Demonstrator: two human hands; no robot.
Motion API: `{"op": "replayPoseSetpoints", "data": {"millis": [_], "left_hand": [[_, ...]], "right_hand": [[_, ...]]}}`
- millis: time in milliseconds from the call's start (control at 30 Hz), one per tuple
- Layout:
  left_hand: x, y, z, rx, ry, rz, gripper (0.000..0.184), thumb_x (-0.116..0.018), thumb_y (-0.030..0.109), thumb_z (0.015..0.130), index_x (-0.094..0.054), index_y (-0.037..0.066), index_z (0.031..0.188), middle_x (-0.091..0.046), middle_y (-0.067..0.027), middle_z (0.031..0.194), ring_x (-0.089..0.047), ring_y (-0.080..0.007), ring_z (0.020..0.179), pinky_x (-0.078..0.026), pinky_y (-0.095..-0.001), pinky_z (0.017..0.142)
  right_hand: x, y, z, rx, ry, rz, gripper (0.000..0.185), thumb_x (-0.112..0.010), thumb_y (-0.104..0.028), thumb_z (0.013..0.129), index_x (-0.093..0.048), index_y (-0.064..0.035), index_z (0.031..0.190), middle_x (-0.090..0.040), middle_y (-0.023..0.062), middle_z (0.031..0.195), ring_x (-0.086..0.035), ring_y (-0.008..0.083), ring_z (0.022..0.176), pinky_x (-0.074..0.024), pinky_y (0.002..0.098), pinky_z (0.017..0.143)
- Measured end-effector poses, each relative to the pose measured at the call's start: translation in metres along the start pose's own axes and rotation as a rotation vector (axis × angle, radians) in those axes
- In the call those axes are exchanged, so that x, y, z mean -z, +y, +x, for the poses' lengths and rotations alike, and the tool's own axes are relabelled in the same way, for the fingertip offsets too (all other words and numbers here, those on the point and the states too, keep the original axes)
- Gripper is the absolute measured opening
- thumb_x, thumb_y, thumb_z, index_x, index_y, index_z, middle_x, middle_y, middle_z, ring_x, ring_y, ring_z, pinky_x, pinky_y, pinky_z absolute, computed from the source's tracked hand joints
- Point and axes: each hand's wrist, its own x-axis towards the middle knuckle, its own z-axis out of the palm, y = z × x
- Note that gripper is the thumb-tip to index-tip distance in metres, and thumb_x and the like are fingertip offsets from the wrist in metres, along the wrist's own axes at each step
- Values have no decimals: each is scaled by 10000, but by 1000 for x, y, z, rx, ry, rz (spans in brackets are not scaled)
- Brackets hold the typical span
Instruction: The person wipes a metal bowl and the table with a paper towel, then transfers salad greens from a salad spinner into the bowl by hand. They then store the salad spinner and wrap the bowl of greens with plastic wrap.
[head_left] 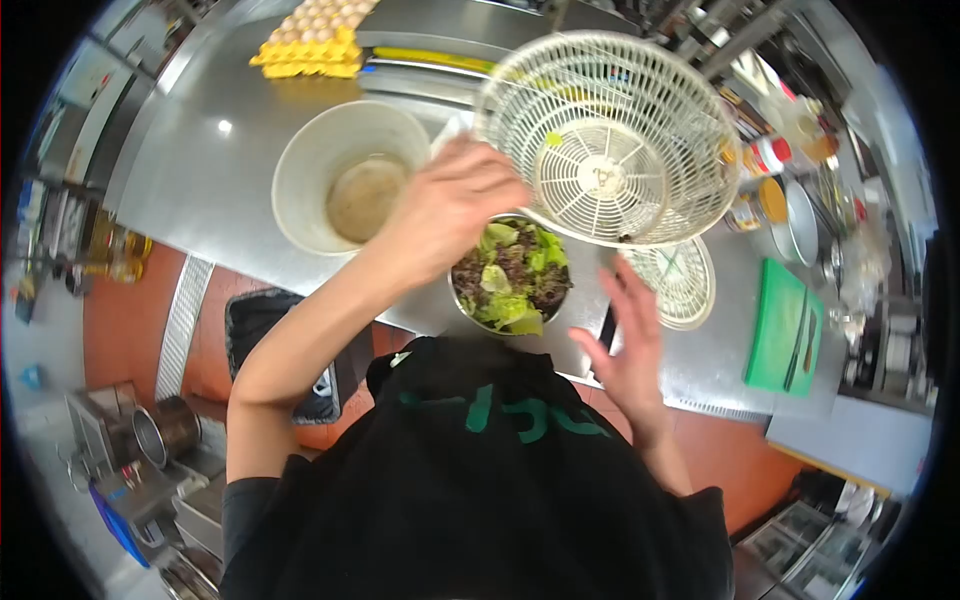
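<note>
My left hand (468,188) is closed at the near-left rim of a white plastic salad spinner basket (603,175), which is tilted so its inside faces me. A small scrap of lettuce sticks inside the basket. Just below it, a metal bowl (455,298) holds green and dark red lettuce leaves (510,270). My right hand (630,325) is open, fingers apart, right of the bowl and under the basket's near rim. It holds nothing. Beside its fingertips lies a white slotted lid (680,283).
A white bucket (297,190) stands left of the basket. Behind are yellow trays of eggs (310,45). At right, a green cutting board (770,325) carries knives, with jars (760,203) and a metal bowl (795,225) farther back. An open dark bin (265,310) sits below the counter's left edge.
</note>
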Motion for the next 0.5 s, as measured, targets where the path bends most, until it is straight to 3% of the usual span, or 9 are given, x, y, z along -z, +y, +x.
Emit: {"op": "replayPoseSetpoints", "data": {"millis": [67, 100, 133, 200, 233, 300, 367, 400, 500], "left_hand": [[56, -2, -50, 254, 182, -74, 276, -579, 7, 741, -642, 70, 1003, -641, -58, 994, -574, -242, 1004, -426, -342, 935], [83, 0, -80, 382, 359, 96, 242, -563, 12, 838, -626, 35, 1071, -648, -82, 1045, -577, -232, 1021, -430, -326, 919], [109, 12, -118, 898, 682, -118, 182, -541, 48, 908, -615, -11, 1063, -645, -97, 1049, -574, -208, 1032, -443, -335, 898], [160, 19, -148, 849, 1187, -409, 243, -515, 60, 932, -524, -32, 1156, -593, -133, 1153, -561, -198, 1074, -458, -391, 953], [185, 11, -210, 798, 1284, -636, 325, -512, 91, 940, -465, -35, 1236, -552, -150, 1233, -546, -226, 1116, -436, -426, 1004], [199, 1, -333, 990, 1587, -817, 385, -537, 148, 936, -454, -24, 1270, -537, -144, 1269, -537, -242, 1138, -414, -422, 1028], [160, 14, -463, 1064, 1372, -886, 414, -404, 202, 1001, -364, -13, 1353, -450, -151, 1354, -452, -241, 1226, -370, -392, 1059], [122, 27, -496, 988, 1635, -951, 420, -578, 233, 913, -482, -2, 1248, -563, -116, 1225, -543, -256, 1102, -438, -413, 994], [-8, 80, -589, 1344, 1992, -943, 404, -495, 235, 936, -462, 7, 1268, -530, -131, 1264, -521, -285, 1125, -442, -442, 974]], "right_hand": [[18, 1, 5, -21, 67, -18, 665, -790, -203, 702, -510, -14, 1275, -448, 168, 1359, -438, 347, 1222, -368, 437, 1007], [25, 0, 7, -46, 92, -71, 635, -764, -197, 739, -501, -20, 1289, -442, 152, 1373, -438, 324, 1234, -346, 428, 1030], [29, 6, 10, -64, 129, -91, 585, -729, -176, 779, -497, -28, 1295, -461, 146, 1361, -434, 309, 1247, -323, 424, 1048], [27, 25, 17, -109, 240, -19, 516, -673, -88, 808, -500, -35, 1292, -515, 133, 1317, -464, 294, 1228, -402, 409, 990], [27, 35, 24, -83, 274, -108, 488, -652, -56, 817, -508, -27, 1283, -531, 125, 1298, -501, 271, 1196, -448, 384, 943], [25, 41, 40, -95, 287, 13, 420, -593, -105, 889, -505, -3, 1288, -535, 136, 1289, -515, 230, 1178, -454, 354, 923], [26, 53, 56, -164, 280, 47, 415, -589, -119, 900, -504, 4, 1287, -558, 133, 1260, -522, 224, 1170, -462, 341, 910], [26, 50, 64, -158, 272, 47, 415, -589, -119, 900, -504, 4, 1287, -558, 133, 1260, -522, 224, 1170, -462, 341, 910], [22, 35, 87, -135, 317, 66, 366, -625, -69, 871, -557, -16, 1227, -598, 105, 1196, -560, 206, 1104, -495, 333, 852]]}}
